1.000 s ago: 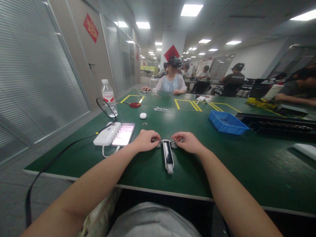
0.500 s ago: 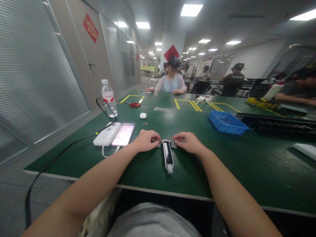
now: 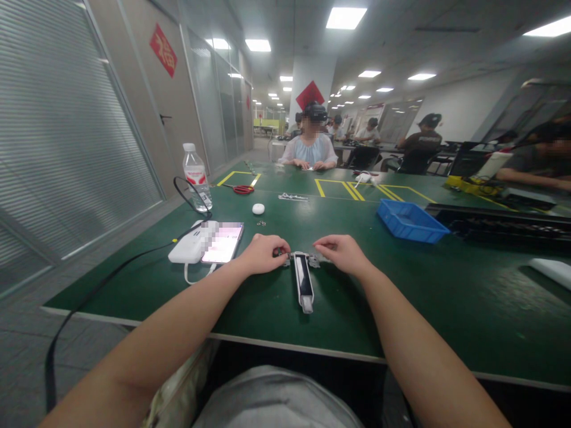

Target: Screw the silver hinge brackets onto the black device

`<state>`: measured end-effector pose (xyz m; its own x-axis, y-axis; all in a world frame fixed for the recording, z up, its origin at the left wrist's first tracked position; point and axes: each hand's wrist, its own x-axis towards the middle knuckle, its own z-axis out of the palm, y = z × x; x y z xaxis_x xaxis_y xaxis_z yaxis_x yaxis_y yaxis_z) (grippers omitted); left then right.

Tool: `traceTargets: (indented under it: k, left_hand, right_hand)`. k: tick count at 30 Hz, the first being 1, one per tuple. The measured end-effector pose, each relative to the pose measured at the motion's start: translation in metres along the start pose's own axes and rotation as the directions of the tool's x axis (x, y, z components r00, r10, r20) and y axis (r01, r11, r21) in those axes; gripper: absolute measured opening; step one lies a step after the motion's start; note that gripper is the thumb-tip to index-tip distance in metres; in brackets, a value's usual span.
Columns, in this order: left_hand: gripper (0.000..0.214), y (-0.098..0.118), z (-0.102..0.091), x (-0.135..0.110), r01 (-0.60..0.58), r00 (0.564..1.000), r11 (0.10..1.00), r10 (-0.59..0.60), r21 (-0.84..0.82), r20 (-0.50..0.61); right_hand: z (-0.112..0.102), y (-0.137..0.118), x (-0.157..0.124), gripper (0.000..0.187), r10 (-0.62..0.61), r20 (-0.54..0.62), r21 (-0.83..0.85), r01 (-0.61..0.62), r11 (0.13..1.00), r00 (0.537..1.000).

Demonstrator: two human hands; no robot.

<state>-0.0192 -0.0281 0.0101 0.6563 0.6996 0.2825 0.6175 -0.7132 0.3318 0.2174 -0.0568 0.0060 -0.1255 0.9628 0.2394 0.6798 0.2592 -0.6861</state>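
A long black and silver metal part (image 3: 304,283) lies on the green table (image 3: 401,309), pointing toward me. At its far end sits a small metal cross piece (image 3: 307,258). My left hand (image 3: 263,254) is closed, pinching the left end of that cross piece. My right hand (image 3: 341,253) is closed too, its fingertips pinched at the right end, slightly raised above it. What the right fingers hold is too small to make out.
A phone (image 3: 223,242) and a white power bank (image 3: 193,242) with a cable lie to the left. Beyond stand a water bottle (image 3: 197,176), a white puck (image 3: 258,208), red scissors (image 3: 243,189) and a blue tray (image 3: 411,221). A person (image 3: 311,145) sits across the table; others sit further right.
My right hand has lifted slightly and shifted a little back from the cross piece. The left hand and the metal part have stayed put. The person opposite has drawn both hands closer together.
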Motion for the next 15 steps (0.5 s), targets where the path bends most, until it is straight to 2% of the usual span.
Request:
traceTargets:
  k: [6,11,15]
  left_hand:
    - [0.018,0.000,0.001,0.000,0.005,1.000,1.000,-0.005,0.006,-0.004]
    - [0.018,-0.001,0.001,0.000,-0.007,1.000,1.000,0.007,-0.004,-0.006]
    - [0.018,-0.001,0.001,0.001,-0.004,1.000,1.000,0.004,0.003,-0.002]
  right_hand:
    - [0.005,0.007,0.002,0.024,0.072,0.039,0.140,-0.077,0.987,0.997]
    - [0.005,0.003,0.001,0.018,0.054,0.035,0.050,-0.056,0.997,0.998]
    - [0.004,-0.003,-0.001,0.023,0.016,0.074,-0.058,-0.011,0.998,0.997]
